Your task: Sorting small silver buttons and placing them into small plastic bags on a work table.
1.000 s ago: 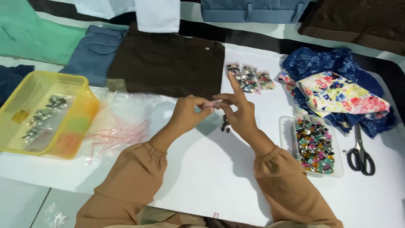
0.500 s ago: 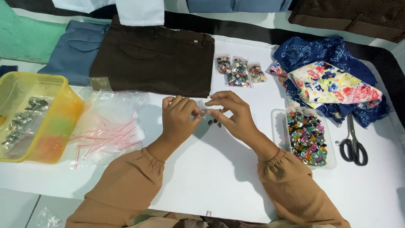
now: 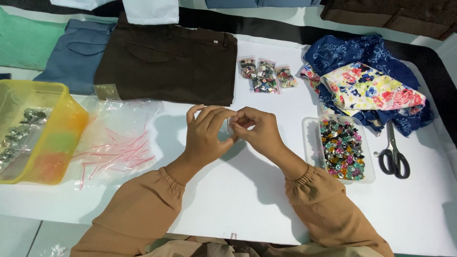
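1. The table (image 3: 257, 200) is a flat, matte white sheet; folded cloth lies along its far side — dark brown trousers (image 3: 166, 64) at 11 o'clock from the hands, blue-grey ones (image 3: 76, 52) and a green piece (image 3: 24, 40) further to 10 o'clock.
2. At 9 o'clock sits a translucent yellow plastic tub (image 3: 57, 138) with rounded corners, small grey metal pieces inside; just beside it lies a loose heap of thin clear bags with red strips (image 3: 116, 147), crinkled and glossy.
3. At 3 o'clock, a clear rectangular tray (image 3: 309, 128) is packed with shiny multicoloured beads; black-handled scissors (image 3: 392, 157) lie just beyond it, and crumpled floral and navy fabric (image 3: 371, 85) sits at 2 o'clock.
4. Three small filled bags of beads (image 3: 266, 76) lie in a row at 12 o'clock.
5. The left hand (image 3: 204, 138) and right hand (image 3: 259, 133) meet above the table's middle; fingers are curled, thumb and fingertips pressed together, pinching a small clear bag (image 3: 232, 126) between both hands. It is mostly hidden, so its contents cannot be told.
6. Bare white table spreads from the wrists toward 6 o'clock up to the near edge — the widest open room; the gap between hands and tray is narrow.
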